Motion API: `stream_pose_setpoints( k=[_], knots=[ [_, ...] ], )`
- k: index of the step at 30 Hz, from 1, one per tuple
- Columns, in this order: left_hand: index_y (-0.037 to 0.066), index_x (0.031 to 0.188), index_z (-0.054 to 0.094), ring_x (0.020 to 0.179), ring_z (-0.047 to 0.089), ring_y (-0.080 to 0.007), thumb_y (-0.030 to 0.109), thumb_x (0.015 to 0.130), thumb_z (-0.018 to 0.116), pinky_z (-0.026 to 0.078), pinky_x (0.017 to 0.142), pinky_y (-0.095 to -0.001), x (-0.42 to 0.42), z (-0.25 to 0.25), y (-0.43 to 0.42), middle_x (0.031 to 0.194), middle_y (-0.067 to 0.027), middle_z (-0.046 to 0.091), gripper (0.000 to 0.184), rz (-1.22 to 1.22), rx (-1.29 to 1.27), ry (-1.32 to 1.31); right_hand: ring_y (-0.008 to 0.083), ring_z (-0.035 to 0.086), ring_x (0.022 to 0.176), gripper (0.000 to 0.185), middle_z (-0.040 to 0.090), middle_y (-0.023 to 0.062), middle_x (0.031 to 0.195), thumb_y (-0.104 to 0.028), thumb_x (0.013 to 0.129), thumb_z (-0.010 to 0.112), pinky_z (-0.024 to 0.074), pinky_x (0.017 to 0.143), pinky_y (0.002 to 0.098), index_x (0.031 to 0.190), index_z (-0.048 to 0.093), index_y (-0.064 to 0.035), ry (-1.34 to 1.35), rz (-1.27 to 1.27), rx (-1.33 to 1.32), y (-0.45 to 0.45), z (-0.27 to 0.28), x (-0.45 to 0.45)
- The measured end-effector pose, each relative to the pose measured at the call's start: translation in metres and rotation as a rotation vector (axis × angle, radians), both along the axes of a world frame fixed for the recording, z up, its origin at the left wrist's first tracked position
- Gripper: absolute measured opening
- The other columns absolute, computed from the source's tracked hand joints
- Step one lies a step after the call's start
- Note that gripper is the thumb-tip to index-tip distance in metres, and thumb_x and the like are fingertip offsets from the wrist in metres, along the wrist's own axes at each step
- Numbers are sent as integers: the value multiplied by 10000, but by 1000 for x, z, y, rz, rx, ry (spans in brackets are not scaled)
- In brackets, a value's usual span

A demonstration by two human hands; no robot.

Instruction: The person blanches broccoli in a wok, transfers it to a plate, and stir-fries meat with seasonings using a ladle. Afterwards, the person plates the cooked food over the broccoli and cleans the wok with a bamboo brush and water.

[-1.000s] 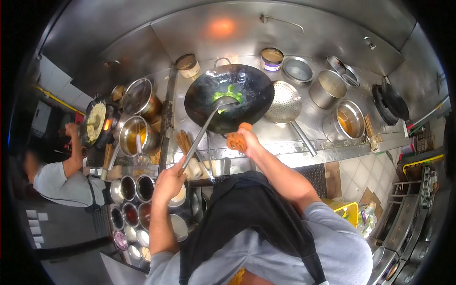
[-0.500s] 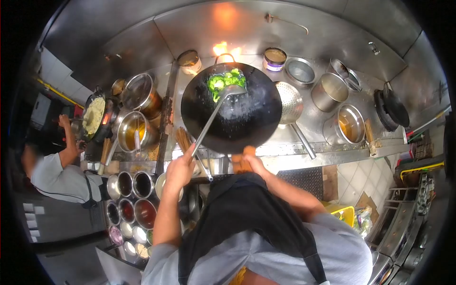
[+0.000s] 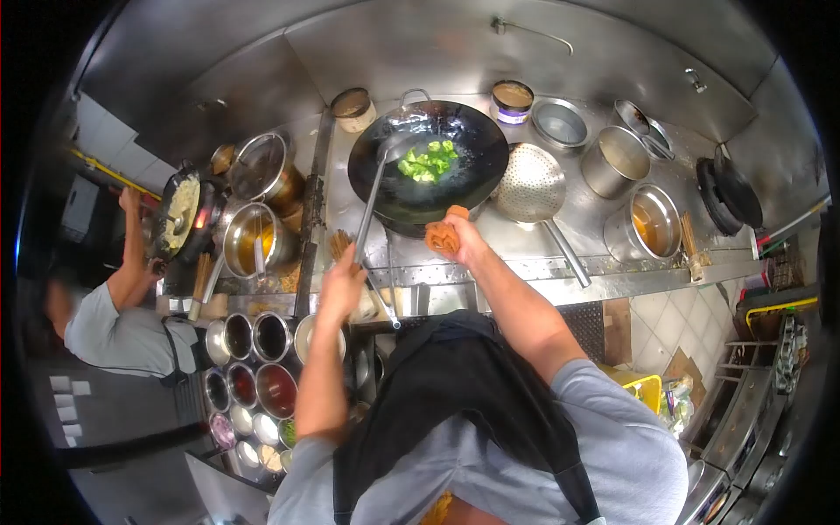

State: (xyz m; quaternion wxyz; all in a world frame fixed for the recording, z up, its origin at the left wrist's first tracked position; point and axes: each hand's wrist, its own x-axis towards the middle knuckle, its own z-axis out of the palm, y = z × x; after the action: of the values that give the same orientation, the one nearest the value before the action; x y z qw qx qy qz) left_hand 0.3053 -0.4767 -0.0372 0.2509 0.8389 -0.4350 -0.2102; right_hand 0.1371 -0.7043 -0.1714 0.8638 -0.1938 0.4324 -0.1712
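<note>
A black wok (image 3: 477,179) sits on the stove in front of me, with chopped green broccoli (image 3: 429,162) in its middle. My left hand (image 3: 344,284) is closed around the long handle of a metal ladle (image 3: 374,201). The ladle's bowl is inside the wok, at the left of the broccoli. In my right hand (image 3: 470,242) is a folded orange-brown cloth (image 3: 444,236), bunched against the wok's near rim. Whatever part of the wok lies under the cloth is hidden.
Right of the wok lies a perforated strainer (image 3: 530,182). Metal pots (image 3: 615,162) and a pot of yellow liquid (image 3: 646,226) stand farther right. Sauce containers (image 3: 276,391) are at lower left. Another person (image 3: 122,319) works at a second wok (image 3: 182,214) on the left.
The wok has gone from tipped toward me to more level and farther away. The broccoli has shifted toward its middle, and the ladle bowl has moved left. Flames behind the wok are gone from sight.
</note>
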Motion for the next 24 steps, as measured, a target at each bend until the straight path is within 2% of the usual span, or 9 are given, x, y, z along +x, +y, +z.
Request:
stream_pose_setpoints(
  k=[2, 5, 7, 10, 12, 15, 20, 22, 24],
  knots=[
    [58, 1473, 419, 928, 681, -338, 182, 892, 660, 510, 847, -412, -6, -38, -20, 1055, -227, 684, 642, 64, 0, 75, 220, 652, 956, 351, 696, 23, 1098, -371, 876, 610, 417, 750, 389, 1179, 601, -192, 138, 30, 1, 4, 16, 2],
    [28, 1485, 386, 825, 658, -344, 184, 907, 645, 513, 812, -405, -9, -62, -33, 971, -203, 686, 653, 117, 20, 193, 261, 663, 933, 347, 690, 74, 1064, -320, 886, 589, 491, 745, 464, 1186, 623, -148, 133, 145, -13, -10, -7, 10],
    [12, 1477, 398, 747, 618, -351, 169, 913, 634, 508, 775, -406, -8, -35, -15, 908, -182, 680, 631, 88, 6, 450, 290, 667, 927, 344, 682, 112, 1067, -281, 887, 577, 521, 757, 501, 1186, 624, -117, 44, 86, 45, -21, -53, 22],
    [131, 1480, 442, 704, 599, -213, 113, 877, 667, 507, 745, -341, 13, -15, 28, 775, -136, 589, 644, -73, -9, 44, 344, 673, 921, 336, 663, 183, 1087, -207, 888, 545, 562, 790, 548, 1186, 596, -60, -104, -19, 88, -16, -57, 10],
    [187, 1484, 444, 707, 576, -178, 99, 862, 675, 499, 743, -322, 17, 36, 52, 748, -120, 553, 670, -125, 142, -8, 368, 673, 921, 331, 652, 217, 1103, -172, 888, 526, 574, 812, 558, 1186, 568, -35, -163, -61, 66, -4, -21, -1],
    [154, 1472, 462, 743, 573, -187, 86, 848, 684, 486, 759, -321, 25, 95, 61, 799, -122, 587, 665, -116, 311, 201, 368, 671, 949, 334, 642, 230, 1153, -156, 887, 513, 569, 832, 534, 1198, 507, -35, -60, -128, 15, 20, 28, -16],
    [172, 1434, 497, 934, 643, -415, 180, 874, 651, 514, 821, -444, 15, 41, 30, 998, -248, 676, 581, -275, 161, -68, 351, 666, 982, 345, 653, 200, 1176, -169, 881, 532, 561, 856, 505, 1192, 496, -24, -145, -48, 9, 38, 32, -14],
    [183, 1441, 490, 919, 652, -411, 162, 867, 675, 516, 816, -436, 2, 25, 24, 992, -238, 679, 603, -221, 164, -112, 319, 670, 988, 385, 664, 187, 1147, -172, 865, 550, 575, 843, 445, 1199, 529, 18, -195, -3, -96, 73, 39, -40],
    [197, 1456, 471, 880, 653, -415, 120, 858, 688, 520, 793, -423, -7, 26, 27, 931, -214, 686, 641, -153, 112, -171, 316, 667, 1004, 430, 657, 185, 1156, -158, 854, 551, 581, 824, 440, 1246, 528, 19, -200, 84, -115, 95, -45, -74]
  ],
)
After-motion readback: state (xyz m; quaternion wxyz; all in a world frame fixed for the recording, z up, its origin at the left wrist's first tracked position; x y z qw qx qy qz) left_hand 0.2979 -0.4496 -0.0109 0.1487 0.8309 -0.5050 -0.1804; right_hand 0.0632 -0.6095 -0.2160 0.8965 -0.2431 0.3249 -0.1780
